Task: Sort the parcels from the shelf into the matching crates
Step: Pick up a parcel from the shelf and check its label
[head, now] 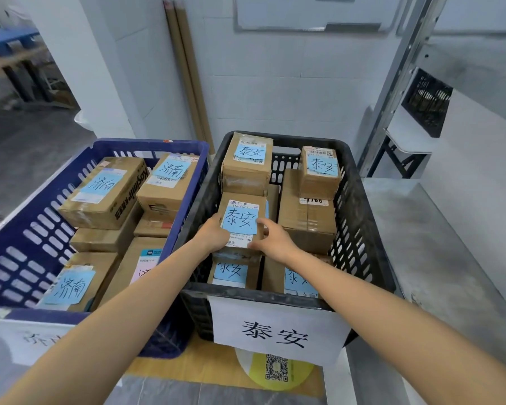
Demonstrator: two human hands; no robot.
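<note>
A cardboard parcel (241,222) with a blue label is held inside the black crate (360,229), near its left wall, above other parcels. It is grasped at either side by the left grip (214,233) and right grip (275,239). A blue crate (27,229) stands just beside.

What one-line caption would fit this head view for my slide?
Left hand and right hand hold a 泰安-labelled parcel atop others in the black crate, beside the blue crate of 济南 parcels.
</note>
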